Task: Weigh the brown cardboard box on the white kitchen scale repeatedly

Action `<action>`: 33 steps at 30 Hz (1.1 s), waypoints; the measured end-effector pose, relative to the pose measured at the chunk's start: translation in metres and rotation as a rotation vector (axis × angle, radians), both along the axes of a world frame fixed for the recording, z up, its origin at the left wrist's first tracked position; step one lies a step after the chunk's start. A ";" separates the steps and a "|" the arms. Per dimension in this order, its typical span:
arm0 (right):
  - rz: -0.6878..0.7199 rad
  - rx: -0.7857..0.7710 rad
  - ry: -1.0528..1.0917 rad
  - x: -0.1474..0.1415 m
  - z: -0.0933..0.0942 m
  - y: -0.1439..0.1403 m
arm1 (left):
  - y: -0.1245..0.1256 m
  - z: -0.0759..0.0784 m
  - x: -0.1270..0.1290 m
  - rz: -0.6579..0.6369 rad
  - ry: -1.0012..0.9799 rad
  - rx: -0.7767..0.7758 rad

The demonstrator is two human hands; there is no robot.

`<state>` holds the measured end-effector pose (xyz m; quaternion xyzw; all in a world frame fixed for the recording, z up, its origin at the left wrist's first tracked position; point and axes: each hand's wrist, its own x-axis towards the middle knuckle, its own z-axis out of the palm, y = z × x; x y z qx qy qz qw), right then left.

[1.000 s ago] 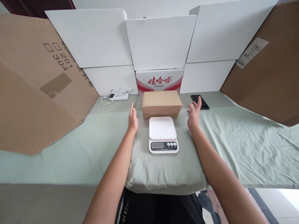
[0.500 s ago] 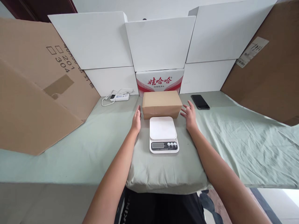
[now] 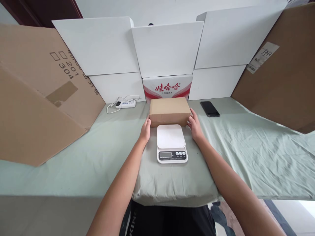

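Left hand [image 3: 145,130] is up against the left side of a brown cardboard box [image 3: 169,111], thumb at the near corner; most of its fingers are hidden, so can't tell how spread they are. Box itself is sitting flat on the pale green cloth [image 3: 169,183], top closed, with a white carton with red lettering [image 3: 167,88] right behind it. Just in front is a white kitchen scale [image 3: 171,142], display and three buttons facing the person, nothing on the plate. Right hand [image 3: 195,126] is at the box's right side, fingers loosely apart, longest reach running back along that side. Further right there's a dark phone [image 3: 210,108] lying flat, then a big cardboard panel [image 3: 278,88] with a white label.
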<state>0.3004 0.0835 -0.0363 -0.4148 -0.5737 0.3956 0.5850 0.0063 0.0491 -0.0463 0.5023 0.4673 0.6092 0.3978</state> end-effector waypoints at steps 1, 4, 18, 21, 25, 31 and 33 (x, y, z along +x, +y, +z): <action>0.007 -0.022 0.008 -0.001 0.001 -0.001 | 0.000 0.000 0.000 -0.001 0.002 -0.002; 0.042 -0.075 0.042 -0.004 0.005 -0.004 | -0.001 0.001 0.000 -0.005 0.002 -0.005; 0.093 -0.032 0.015 -0.007 0.009 -0.007 | -0.003 0.002 0.001 -0.020 0.044 -0.029; 0.078 -0.016 0.019 -0.009 0.006 -0.005 | -0.005 0.002 0.000 -0.012 0.055 -0.036; 0.088 0.026 0.024 -0.009 0.004 -0.001 | -0.005 0.007 0.000 -0.010 0.094 -0.003; 0.054 0.246 -0.124 0.000 0.025 -0.014 | -0.026 0.042 0.004 0.004 0.190 0.196; 0.024 0.305 -0.189 0.006 0.030 -0.029 | -0.046 0.054 0.006 0.002 0.198 0.236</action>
